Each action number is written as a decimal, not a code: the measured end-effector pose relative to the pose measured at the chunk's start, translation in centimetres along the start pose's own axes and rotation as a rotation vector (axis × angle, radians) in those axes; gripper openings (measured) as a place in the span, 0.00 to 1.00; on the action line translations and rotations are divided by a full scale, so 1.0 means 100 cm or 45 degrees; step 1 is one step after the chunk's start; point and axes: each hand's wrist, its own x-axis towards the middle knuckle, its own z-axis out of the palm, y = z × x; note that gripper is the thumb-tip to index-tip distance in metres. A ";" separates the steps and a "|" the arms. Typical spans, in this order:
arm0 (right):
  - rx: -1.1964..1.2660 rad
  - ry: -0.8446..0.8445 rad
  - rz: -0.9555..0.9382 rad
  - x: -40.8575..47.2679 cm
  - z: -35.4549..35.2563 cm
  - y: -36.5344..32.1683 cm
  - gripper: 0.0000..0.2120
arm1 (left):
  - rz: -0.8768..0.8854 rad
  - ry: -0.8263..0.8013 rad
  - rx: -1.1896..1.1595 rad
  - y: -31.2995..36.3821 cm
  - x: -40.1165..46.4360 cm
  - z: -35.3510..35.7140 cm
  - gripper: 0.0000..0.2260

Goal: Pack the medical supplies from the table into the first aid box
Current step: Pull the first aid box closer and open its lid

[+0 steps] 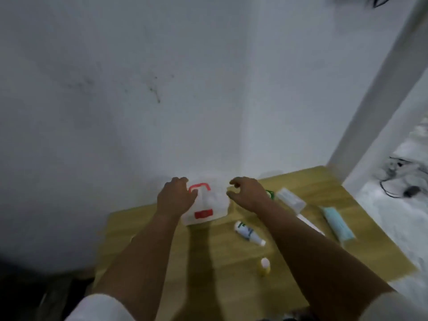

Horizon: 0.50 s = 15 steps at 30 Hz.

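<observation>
**Both hands at the first aid box**

Head view: your left hand [176, 197] lies on the left side of the first aid box [207, 208], fingers curled over its far edge beside the red handle [199, 186]; blur keeps me from telling whether it is gripping or only resting. Your right hand [247, 193] hovers at the box's right edge, thumb and fingers loosely curved and apart, holding nothing. The box is white with a red label on its near face, and it stands at the back of the wooden table [208, 269], close to the white wall [162, 89]. Right of the box the supplies lie on the table: a white bottle with green print [249, 232] on its side just in front of your right forearm, a small yellow bottle [265, 265] nearer to you, a pale flat packet [290, 198] toward the back, and a teal packet [338, 224] near the right edge. Something green [269, 194] peeks out behind your right wrist, too hidden to identify
</observation>
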 end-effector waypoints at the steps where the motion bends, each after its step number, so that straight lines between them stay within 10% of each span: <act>1: -0.030 -0.043 -0.036 0.010 0.014 -0.011 0.26 | -0.038 0.022 -0.029 -0.022 0.001 0.007 0.28; 6: -0.341 -0.195 -0.109 0.058 0.069 -0.027 0.47 | -0.086 -0.010 -0.247 -0.076 0.014 0.064 0.41; 15: -0.493 -0.011 -0.330 0.066 0.101 0.003 0.50 | -0.013 0.196 -0.503 -0.069 0.012 0.124 0.40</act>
